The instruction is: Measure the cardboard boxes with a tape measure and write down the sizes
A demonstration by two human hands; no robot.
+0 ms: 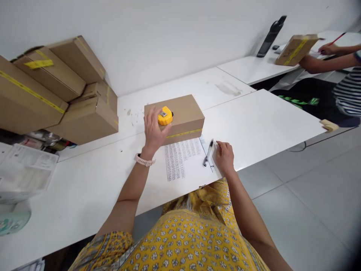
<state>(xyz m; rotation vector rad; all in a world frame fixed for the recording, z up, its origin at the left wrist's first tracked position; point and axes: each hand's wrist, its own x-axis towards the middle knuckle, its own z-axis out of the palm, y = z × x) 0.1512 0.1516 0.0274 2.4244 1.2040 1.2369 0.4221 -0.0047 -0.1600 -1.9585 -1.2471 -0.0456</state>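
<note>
A brown cardboard box (184,111) with yellow tape lies on the white table (254,120). My left hand (153,130), with a pink watch on the wrist, is closed around a yellow tape measure (165,116) held against the box's top near edge. My right hand (225,156) rests flat on the table, fingers stretched out, just right of a black and silver pen (208,152). The pen lies at the right edge of a printed sheet (183,158) in front of the box.
Several taped cardboard boxes (56,90) are stacked at the left. White trays and papers (22,169) sit at the far left. At the back right, another person's hands hold a box (296,49) on a further table beside a black device (270,35).
</note>
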